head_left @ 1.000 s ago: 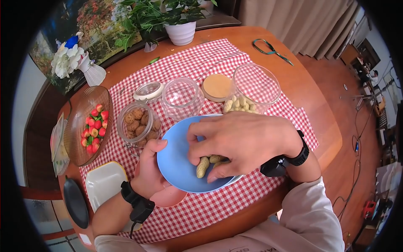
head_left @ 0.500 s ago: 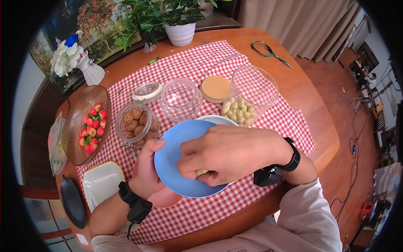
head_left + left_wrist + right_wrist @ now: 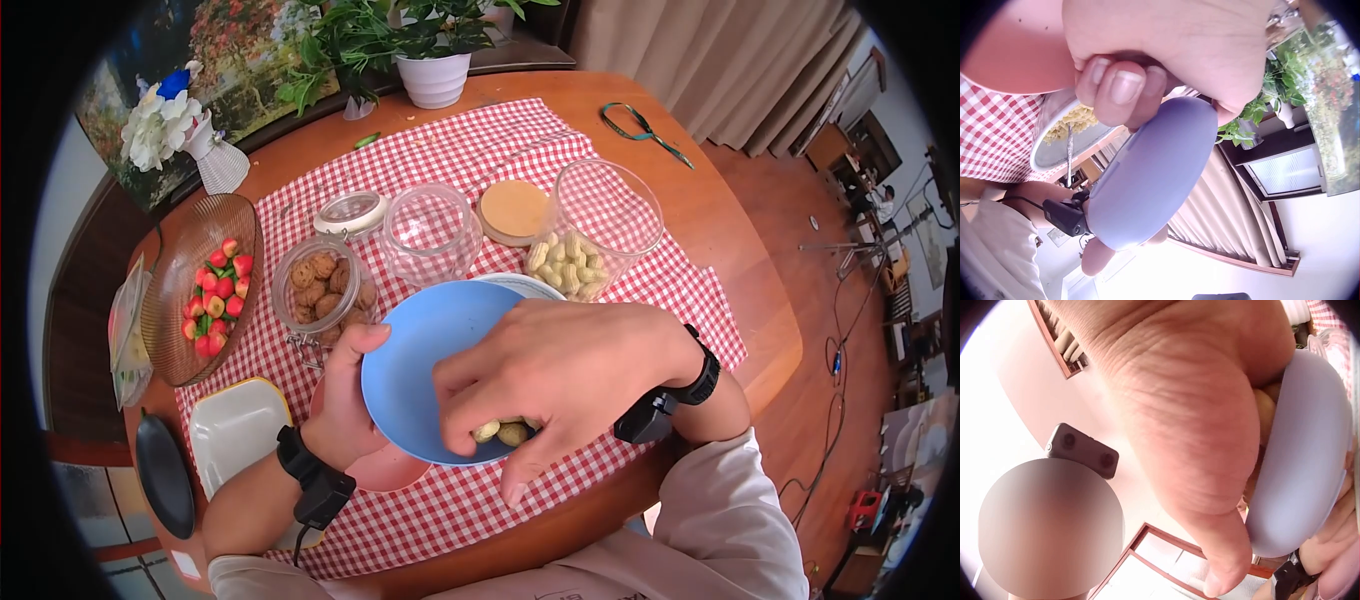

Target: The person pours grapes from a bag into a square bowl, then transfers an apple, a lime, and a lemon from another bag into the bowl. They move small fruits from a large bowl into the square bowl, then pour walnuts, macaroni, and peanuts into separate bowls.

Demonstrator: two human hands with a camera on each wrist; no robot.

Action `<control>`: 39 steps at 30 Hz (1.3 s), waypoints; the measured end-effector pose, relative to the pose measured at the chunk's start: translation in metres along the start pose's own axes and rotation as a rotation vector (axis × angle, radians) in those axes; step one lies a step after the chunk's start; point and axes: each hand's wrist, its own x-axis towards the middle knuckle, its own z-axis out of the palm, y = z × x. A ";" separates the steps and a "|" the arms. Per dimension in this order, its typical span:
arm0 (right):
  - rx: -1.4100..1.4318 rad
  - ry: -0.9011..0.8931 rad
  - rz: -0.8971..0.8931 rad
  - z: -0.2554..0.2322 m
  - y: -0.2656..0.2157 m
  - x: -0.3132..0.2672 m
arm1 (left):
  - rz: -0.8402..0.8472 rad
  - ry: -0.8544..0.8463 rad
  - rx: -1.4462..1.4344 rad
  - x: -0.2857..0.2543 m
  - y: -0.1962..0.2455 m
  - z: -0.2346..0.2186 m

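My left hand (image 3: 345,410) grips the side of a blue bowl (image 3: 410,370), thumb over the rim and fingers curled underneath. In the left wrist view the blue bowl (image 3: 1154,169) is tilted, with its outside facing the camera. Inside it are a few unshelled peanuts (image 3: 512,433), partly covered by my right hand (image 3: 570,370). The right fingers curve down round these peanuts, while the thumb is spread out past the near rim. Fingertips deeper in the bowl are hidden. In the right wrist view the right hand (image 3: 1191,425) overlaps the bowl's edge.
Behind the bowl stand a jar of peanuts (image 3: 570,265), an open glass jar (image 3: 430,235) and a jar of walnuts (image 3: 320,290). A white bowl (image 3: 1040,140) with yellow pieces and a pink bowl (image 3: 395,475) sit close by. Left are a fruit basket (image 3: 165,300) and white dish (image 3: 235,430).
The right thumb has moved from inside the bowl to outside its near rim, and the peanuts show again beside the fingers. The left hand still grips the bowl, now slightly further left.
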 end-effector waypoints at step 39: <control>-0.420 0.434 0.225 0.030 0.018 0.015 | 0.058 -0.136 0.415 -0.002 -0.003 -0.014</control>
